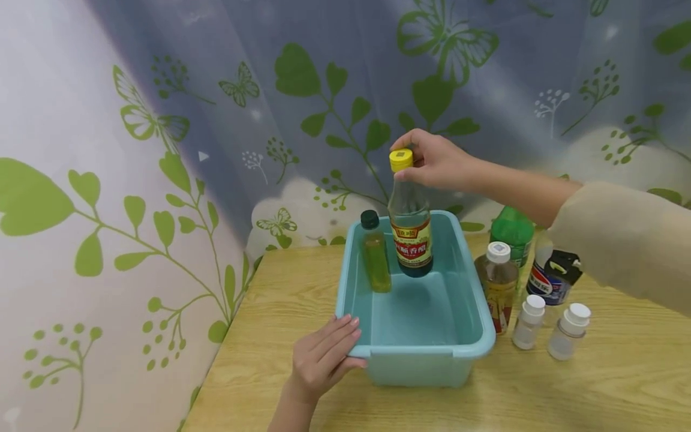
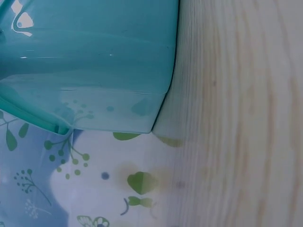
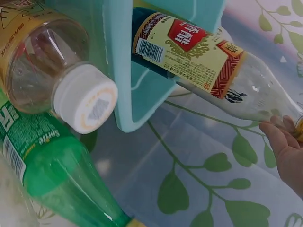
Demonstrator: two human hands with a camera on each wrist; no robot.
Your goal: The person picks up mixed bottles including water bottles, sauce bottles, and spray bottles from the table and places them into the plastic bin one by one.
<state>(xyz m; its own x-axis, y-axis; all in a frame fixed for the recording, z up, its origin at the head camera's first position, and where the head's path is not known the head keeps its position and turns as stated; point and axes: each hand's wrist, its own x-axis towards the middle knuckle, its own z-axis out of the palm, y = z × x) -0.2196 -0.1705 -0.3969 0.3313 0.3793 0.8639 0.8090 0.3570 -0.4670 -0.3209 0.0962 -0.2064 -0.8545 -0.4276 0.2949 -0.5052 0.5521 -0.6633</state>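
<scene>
My right hand [image 1: 434, 159] pinches the yellow cap and neck of a glass vinegar bottle [image 1: 411, 240], dark liquid low in it and a red and yellow label on its side. The bottle hangs nearly upright inside a light blue plastic tub [image 1: 474, 288], its base above the tub floor. In the right wrist view, the fingers sit at the neck of the bottle [image 3: 189, 52]. At the near left corner of the tub, my left hand [image 1: 324, 357] rests with its fairly straight fingers on the rim. A dark-capped bottle of yellow-green oil [image 1: 376, 258] stands inside the tub's left side.
Right of the tub stand a white-capped brown drink bottle [image 1: 498, 288], a green Sprite bottle [image 1: 510, 231], a bottle with a blue label [image 1: 546, 285] and two small white-lidded jars [image 1: 529, 324]. The wooden table [image 1: 270, 312] meets a patterned curtain [image 1: 335, 120] behind.
</scene>
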